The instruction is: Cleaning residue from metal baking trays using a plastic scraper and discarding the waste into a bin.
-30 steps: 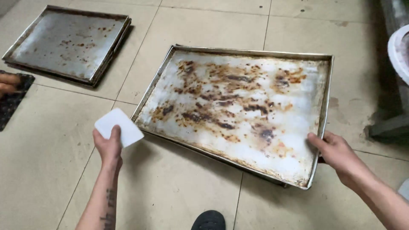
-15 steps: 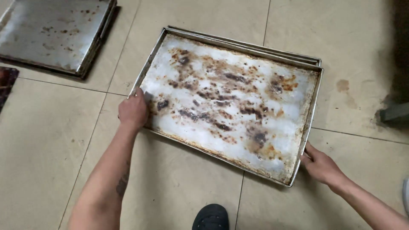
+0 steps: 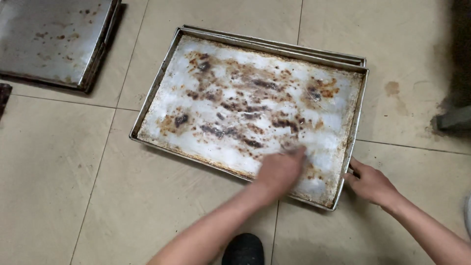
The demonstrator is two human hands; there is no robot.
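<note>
A large metal baking tray [image 3: 153,98], crusted with brown burnt residue, lies on the tiled floor. It rests on a second tray whose rim [image 3: 274,43] shows along the far side. My left hand [image 3: 278,171] is blurred and curled, pressed on the tray's near right part. A pale scraper edge barely shows at its fingertips. My right hand [image 3: 371,184] grips the tray's rim at the near right corner.
Another stained metal tray [image 3: 54,39] lies at the far left. A dark object [image 3: 4,95] pokes in at the left edge. My black shoe [image 3: 243,250] is at the bottom. A grey base [image 3: 454,118] stands at the right, next to a brown floor stain [image 3: 392,88].
My left hand carried the white scraper from the floor to the tray's left edge, then swept across to its near right part. My right hand stayed on the rim.
</note>
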